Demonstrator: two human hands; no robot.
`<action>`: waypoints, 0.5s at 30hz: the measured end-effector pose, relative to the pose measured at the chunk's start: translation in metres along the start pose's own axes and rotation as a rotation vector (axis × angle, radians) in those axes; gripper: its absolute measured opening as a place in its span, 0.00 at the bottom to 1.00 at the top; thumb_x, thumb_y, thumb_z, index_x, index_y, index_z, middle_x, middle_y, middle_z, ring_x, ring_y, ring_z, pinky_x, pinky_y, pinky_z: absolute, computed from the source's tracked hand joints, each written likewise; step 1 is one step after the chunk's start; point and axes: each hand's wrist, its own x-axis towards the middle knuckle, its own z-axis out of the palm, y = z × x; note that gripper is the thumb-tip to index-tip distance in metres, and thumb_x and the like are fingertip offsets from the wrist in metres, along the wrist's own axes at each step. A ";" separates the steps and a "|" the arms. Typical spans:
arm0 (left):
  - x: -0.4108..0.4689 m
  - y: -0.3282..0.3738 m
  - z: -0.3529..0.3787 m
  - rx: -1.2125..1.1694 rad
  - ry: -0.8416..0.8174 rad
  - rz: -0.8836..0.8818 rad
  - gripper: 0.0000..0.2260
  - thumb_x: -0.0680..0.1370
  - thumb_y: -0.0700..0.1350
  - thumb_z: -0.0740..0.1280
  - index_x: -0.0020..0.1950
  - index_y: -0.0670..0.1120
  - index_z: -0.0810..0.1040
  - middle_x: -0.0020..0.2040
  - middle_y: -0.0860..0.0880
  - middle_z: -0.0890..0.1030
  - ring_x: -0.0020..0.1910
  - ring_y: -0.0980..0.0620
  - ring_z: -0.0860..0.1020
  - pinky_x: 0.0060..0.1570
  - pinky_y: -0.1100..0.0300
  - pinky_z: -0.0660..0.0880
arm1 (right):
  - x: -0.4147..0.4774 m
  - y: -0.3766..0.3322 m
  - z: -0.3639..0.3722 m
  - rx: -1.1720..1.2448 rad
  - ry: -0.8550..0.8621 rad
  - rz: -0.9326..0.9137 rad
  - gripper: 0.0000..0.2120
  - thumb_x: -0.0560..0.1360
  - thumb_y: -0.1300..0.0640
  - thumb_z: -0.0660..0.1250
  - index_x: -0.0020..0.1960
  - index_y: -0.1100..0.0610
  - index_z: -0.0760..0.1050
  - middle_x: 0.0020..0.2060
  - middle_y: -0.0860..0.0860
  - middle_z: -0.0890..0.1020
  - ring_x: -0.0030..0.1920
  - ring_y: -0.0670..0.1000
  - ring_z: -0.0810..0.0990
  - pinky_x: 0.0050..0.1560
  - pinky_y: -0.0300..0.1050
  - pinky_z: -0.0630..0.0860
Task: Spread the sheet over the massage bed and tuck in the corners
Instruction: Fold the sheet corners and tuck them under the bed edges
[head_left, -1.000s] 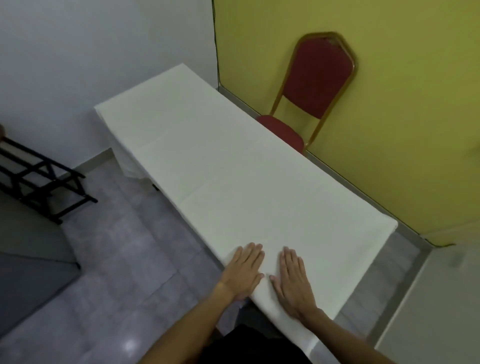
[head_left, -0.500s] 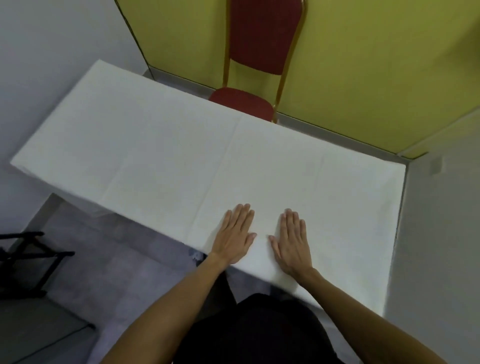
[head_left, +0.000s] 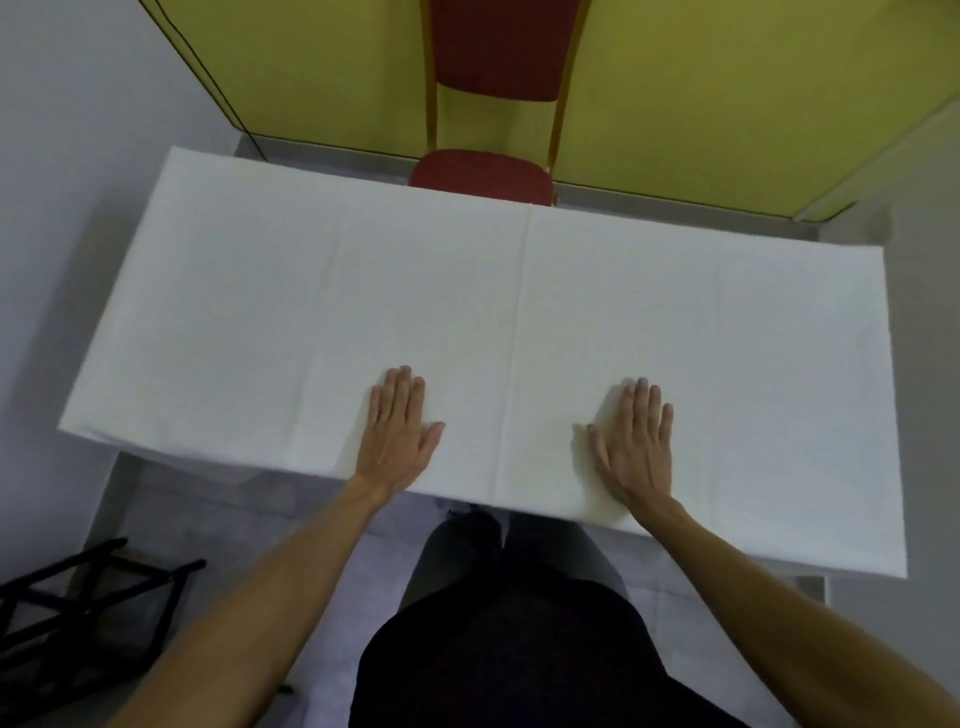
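Observation:
A white sheet (head_left: 291, 306) lies flat over the whole top of the massage bed, with faint fold lines running across it. The bed itself is hidden beneath it. My left hand (head_left: 397, 434) rests palm down on the sheet near the front edge, fingers straight and together. My right hand (head_left: 636, 441) lies flat the same way, further right, past the central crease. Both hands press on the cloth and hold nothing. At the front left a bit of sheet hangs below the edge.
A red chair (head_left: 480, 174) with a gold frame stands behind the bed against the yellow wall (head_left: 701, 104). A black rack (head_left: 78, 597) sits on the grey floor at lower left. A white wall closes the right end.
My hands have slid apart along the front edge, the right one moving further right. My view has swung round, so I now face the bed's long side squarely.

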 end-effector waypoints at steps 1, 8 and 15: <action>0.005 0.010 -0.002 -0.018 0.010 0.036 0.30 0.82 0.56 0.53 0.77 0.36 0.58 0.78 0.38 0.55 0.78 0.39 0.51 0.75 0.41 0.51 | -0.001 -0.017 0.001 0.007 0.011 -0.039 0.37 0.82 0.40 0.49 0.80 0.65 0.47 0.80 0.63 0.51 0.80 0.62 0.47 0.79 0.60 0.45; 0.031 0.104 0.019 -0.023 -0.009 0.207 0.27 0.83 0.51 0.50 0.79 0.40 0.53 0.80 0.42 0.50 0.79 0.45 0.45 0.75 0.44 0.53 | 0.009 -0.089 0.028 0.024 -0.025 -0.204 0.31 0.85 0.47 0.44 0.80 0.65 0.47 0.81 0.60 0.47 0.81 0.59 0.46 0.80 0.57 0.41; 0.018 0.017 0.009 0.059 0.004 0.200 0.31 0.82 0.57 0.54 0.79 0.41 0.53 0.80 0.44 0.50 0.79 0.44 0.46 0.75 0.44 0.54 | 0.010 -0.084 0.038 -0.018 0.002 -0.204 0.32 0.84 0.45 0.47 0.81 0.62 0.45 0.81 0.58 0.47 0.81 0.57 0.44 0.80 0.60 0.47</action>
